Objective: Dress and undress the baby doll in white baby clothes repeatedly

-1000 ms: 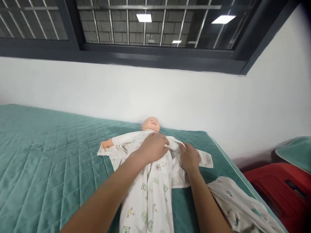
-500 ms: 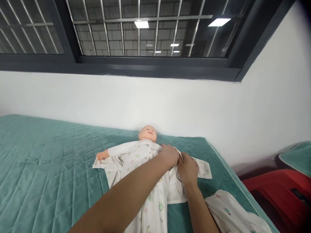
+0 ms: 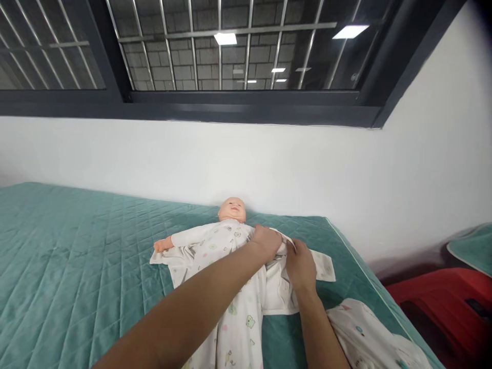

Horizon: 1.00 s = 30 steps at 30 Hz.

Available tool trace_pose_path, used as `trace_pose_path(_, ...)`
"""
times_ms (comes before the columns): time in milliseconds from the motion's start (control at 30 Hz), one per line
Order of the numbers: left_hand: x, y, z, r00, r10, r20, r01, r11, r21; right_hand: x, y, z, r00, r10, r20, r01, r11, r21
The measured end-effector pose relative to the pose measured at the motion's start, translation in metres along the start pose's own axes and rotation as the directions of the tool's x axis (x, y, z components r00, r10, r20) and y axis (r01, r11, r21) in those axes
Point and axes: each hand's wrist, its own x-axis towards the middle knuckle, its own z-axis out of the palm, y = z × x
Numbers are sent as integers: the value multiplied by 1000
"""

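Observation:
A baby doll (image 3: 232,210) lies on its back, head toward the wall, in a white printed outfit (image 3: 243,320). Beneath its upper body a second white garment (image 3: 280,302) is spread, one sleeve (image 3: 325,266) stretching to the right. My left hand (image 3: 267,242) is closed round the doll's arm by the shoulder on the right side; its fingers are partly hidden. Just beside it, my right hand (image 3: 302,264) pinches the raised edge of the spread garment between thumb and fingers. The doll's other hand (image 3: 163,244) pokes out of its sleeve at the left.
A green quilted cover (image 3: 84,266) lies under everything. Another white printed cloth (image 3: 369,333) is bunched by my right forearm. The white wall (image 3: 161,159) and a barred window (image 3: 230,56) stand behind. A red plastic chair (image 3: 442,302) is beyond the right edge.
My right hand has shifted slightly right, away from the left, and the garment's edge is opened wider between them. My left hand stays at the doll's shoulder.

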Motion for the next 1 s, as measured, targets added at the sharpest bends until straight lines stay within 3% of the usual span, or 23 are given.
trace_pose_path(167, -8, -14, -12, 999, 8, -39, -7, 1000, 21, 1, 7, -1, 996, 89, -1, -88, 982, 167)
trace_pose_path(500, -30, -42, -40, 996, 12, -93, -7, 999, 50, 8, 15, -4, 988, 150, -38, -124, 910, 395)
trace_pose_path(567, -32, -44, -39, 995, 8, -97, -4, 999, 46, 10, 14, -6, 983, 183, -22, -139, 816, 561)
trace_pose_path(667, -30, -44, -34, 995, 23, -93, -20, 999, 39, 12, 13, -9, 954, 273, 126, -245, 463, 852)
trace_pose_path(733, -28, -43, -28, 996, 30, -82, -28, 999, 27, 13, 12, -10, 927, 290, 237, -311, 245, 918)
trace_pose_path(767, -27, -42, -25, 997, 31, -77, -30, 999, 17, 13, 12, -11, 918, 286, 276, -335, 183, 924)
trace_pose_path(900, -25, -38, -14, 994, 41, -99, -45, 998, -34, 15, 10, -11, 882, 274, 383, -419, 85, 904)
trace_pose_path(1000, -24, -35, -8, 992, 42, -122, -50, 997, -55, 17, 9, -8, 881, 272, 388, -429, 114, 896)
